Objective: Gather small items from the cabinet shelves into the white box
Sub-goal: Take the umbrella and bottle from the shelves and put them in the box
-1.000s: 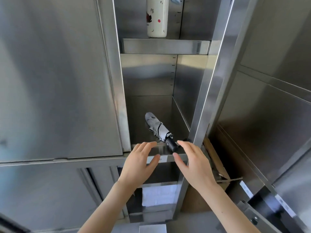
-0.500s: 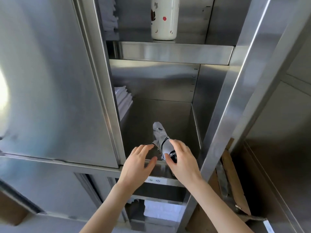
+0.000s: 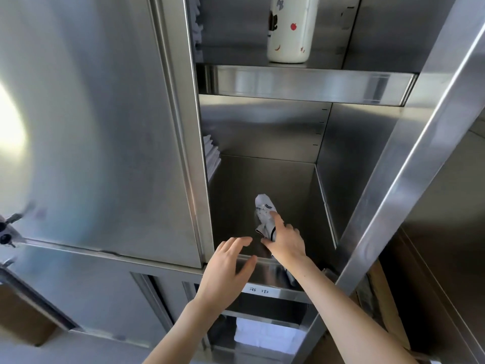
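Note:
A folded grey-white umbrella (image 3: 264,209) lies on the middle shelf of the steel cabinet, tip pointing to the back. My right hand (image 3: 286,243) reaches into the shelf and is closed around the umbrella's near half, index finger stretched along it; the handle is hidden under the hand. My left hand (image 3: 226,269) hovers open at the shelf's front lip (image 3: 273,271), fingers spread, holding nothing. A white bottle (image 3: 288,30) with small cartoon prints stands upright on the shelf above.
A stack of folded white cloths (image 3: 211,156) peeks out at the shelf's left side behind the steel door (image 3: 105,127). White towels (image 3: 265,334) lie on the lower shelf. A slanted steel frame (image 3: 409,153) and cardboard (image 3: 385,306) bound the right.
My right hand has moved forward from the shelf edge onto the umbrella and closed around it. The view has come closer to the cabinet. My left hand stays open near the lip.

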`<state>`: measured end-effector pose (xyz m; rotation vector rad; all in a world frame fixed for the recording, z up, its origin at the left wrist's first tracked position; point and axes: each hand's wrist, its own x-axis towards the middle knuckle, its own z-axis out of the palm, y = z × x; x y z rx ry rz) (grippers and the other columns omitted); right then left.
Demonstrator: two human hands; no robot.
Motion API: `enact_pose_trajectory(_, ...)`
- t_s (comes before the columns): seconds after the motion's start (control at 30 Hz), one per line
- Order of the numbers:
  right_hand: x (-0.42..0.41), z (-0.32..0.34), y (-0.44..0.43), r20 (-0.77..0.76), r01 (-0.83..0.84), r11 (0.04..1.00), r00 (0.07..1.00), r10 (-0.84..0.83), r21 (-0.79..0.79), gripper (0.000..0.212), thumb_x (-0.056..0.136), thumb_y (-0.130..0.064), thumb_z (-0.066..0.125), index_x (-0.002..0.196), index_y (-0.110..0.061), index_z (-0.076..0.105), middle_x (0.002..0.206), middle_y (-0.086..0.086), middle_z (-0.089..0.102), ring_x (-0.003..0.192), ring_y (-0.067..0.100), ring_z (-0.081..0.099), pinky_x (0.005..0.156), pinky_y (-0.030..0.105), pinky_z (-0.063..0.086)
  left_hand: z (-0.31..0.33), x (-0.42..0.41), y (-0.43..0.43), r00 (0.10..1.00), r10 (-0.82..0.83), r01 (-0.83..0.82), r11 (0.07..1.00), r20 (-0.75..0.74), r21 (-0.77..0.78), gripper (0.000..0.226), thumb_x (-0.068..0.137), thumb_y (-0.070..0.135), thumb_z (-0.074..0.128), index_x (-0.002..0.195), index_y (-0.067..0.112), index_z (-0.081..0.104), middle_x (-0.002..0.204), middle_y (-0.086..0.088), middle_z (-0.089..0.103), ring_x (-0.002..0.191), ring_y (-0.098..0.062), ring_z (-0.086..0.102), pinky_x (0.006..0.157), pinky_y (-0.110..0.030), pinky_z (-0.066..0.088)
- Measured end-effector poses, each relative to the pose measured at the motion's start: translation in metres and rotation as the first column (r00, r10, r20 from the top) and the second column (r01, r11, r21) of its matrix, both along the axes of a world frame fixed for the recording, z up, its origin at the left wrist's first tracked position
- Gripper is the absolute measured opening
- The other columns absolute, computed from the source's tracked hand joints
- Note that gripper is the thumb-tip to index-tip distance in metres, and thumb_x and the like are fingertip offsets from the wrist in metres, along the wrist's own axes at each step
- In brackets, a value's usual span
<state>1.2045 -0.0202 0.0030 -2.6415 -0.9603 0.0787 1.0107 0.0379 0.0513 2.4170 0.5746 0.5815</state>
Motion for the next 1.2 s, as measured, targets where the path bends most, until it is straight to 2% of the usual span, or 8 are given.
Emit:
enact_pose_trajectory(0.23, -0.013, -0.010, -0.023, -0.029, 0.012, 0.982, 1.000, -0.007, 0.186, 0.072, 0.084, -0.041, 0.071, 0.145, -0.041, 0.033, 0.098, -0.001, 0.068, 0.094, 0.021, 0.063, 0.071, 0.029, 0.058, 0.001, -0.008, -0.003, 1.000, -0.027, 0.027, 0.999, 0.013, -0.018, 0.037, 0.096, 0.034, 0.052, 0.132, 0.027, 0.052, 0.129, 0.013, 0.055, 0.119, -0.004, 0.049, 0.098, -0.019, 0.042)
enact_pose_trajectory(0.4, -0.045, -0.006, -0.059, -0.129, 0.025, 0.947, 0.992, 0.017, 0.321, 0.064, 0.088, -0.037, 0.069, 0.145, -0.036, 0.041, 0.122, -0.005, 0.065, 0.110, 0.015, 0.058, 0.084, 0.020, 0.049, 0.005, -0.020, -0.010, 0.997, -0.066, 0.067, 0.998, 0.045, -0.009, 0.034, 0.095, 0.032, 0.054, 0.129, 0.027, 0.054, 0.124, 0.014, 0.057, 0.112, -0.006, 0.053, 0.093, -0.020, 0.047)
enact_pose_trajectory(0.47, -0.058, -0.002, -0.073, -0.145, 0.022, 0.924, 0.989, 0.036, 0.381, 0.064, 0.087, -0.040, 0.070, 0.144, -0.039, 0.041, 0.129, -0.012, 0.063, 0.109, 0.011, 0.061, 0.081, 0.013, 0.048, 0.008, -0.025, -0.013, 0.996, -0.075, 0.075, 0.997, 0.052, -0.009, 0.034, 0.095, 0.032, 0.055, 0.129, 0.028, 0.054, 0.124, 0.015, 0.056, 0.111, -0.005, 0.054, 0.092, -0.020, 0.049)
enact_pose_trajectory(0.63, -0.092, 0.022, -0.099, -0.177, 0.044, 0.813, 0.981, 0.073, 0.581, 0.066, 0.082, -0.038, 0.077, 0.140, -0.035, 0.048, 0.141, -0.017, 0.054, 0.125, 0.002, 0.051, 0.091, 0.004, 0.040, 0.019, -0.035, -0.019, 0.989, -0.116, 0.116, 0.993, 0.091, 0.008, 0.032, 0.094, 0.030, 0.056, 0.126, 0.029, 0.055, 0.120, 0.017, 0.055, 0.109, -0.006, 0.056, 0.090, -0.020, 0.051)
enact_pose_trajectory(0.8, -0.118, 0.060, -0.111, -0.155, 0.038, 0.721, 0.983, 0.097, 0.692, 0.067, 0.079, -0.029, 0.080, 0.138, -0.032, 0.049, 0.136, -0.020, 0.050, 0.119, -0.004, 0.046, 0.081, -0.003, 0.040, 0.049, -0.038, -0.027, 0.975, -0.153, 0.148, 0.988, 0.163, 0.040, 0.032, 0.094, 0.032, 0.057, 0.125, 0.030, 0.055, 0.116, 0.024, 0.051, 0.112, -0.003, 0.053, 0.095, -0.022, 0.049)
enact_pose_trajectory(0.97, -0.132, 0.101, -0.117, -0.085, -0.009, 0.632, 0.989, 0.118, 0.775, 0.068, 0.078, -0.029, 0.081, 0.138, -0.033, 0.050, 0.137, -0.019, 0.052, 0.120, -0.001, 0.052, 0.089, 0.009, 0.048, 0.099, -0.041, -0.035, 0.919, -0.244, 0.218, 0.969, 0.310, 0.117, 0.029, 0.092, 0.030, 0.058, 0.122, 0.027, 0.059, 0.114, 0.018, 0.060, 0.108, -0.004, 0.056, 0.094, -0.021, 0.049)
enact_pose_trajectory(1.1, -0.139, 0.129, -0.121, -0.008, -0.053, 0.562, 0.994, 0.105, 0.825, 0.066, 0.077, -0.029, 0.081, 0.137, -0.033, 0.052, 0.133, -0.021, 0.055, 0.119, -0.005, 0.053, 0.086, 0.008, 0.049, 0.145, -0.039, -0.033, 0.864, -0.297, 0.245, 0.954, 0.407, 0.174, 0.030, 0.091, 0.034, 0.057, 0.119, 0.023, 0.061, 0.110, 0.015, 0.063, 0.105, -0.008, 0.059, 0.091, -0.026, 0.052)
enact_pose_trajectory(1.2, -0.143, 0.148, -0.125, 0.054, -0.087, 0.516, 0.995, 0.079, 0.852, 0.067, 0.075, -0.028, 0.082, 0.134, -0.036, 0.052, 0.130, -0.025, 0.055, 0.119, -0.013, 0.050, 0.087, 0.008, 0.048, 0.184, -0.035, -0.028, 0.813, -0.330, 0.251, 0.942, 0.481, 0.222, 0.029, 0.090, 0.032, 0.058, 0.117, 0.022, 0.062, 0.106, 0.016, 0.063, 0.104, -0.006, 0.060, 0.090, -0.021, 0.050)
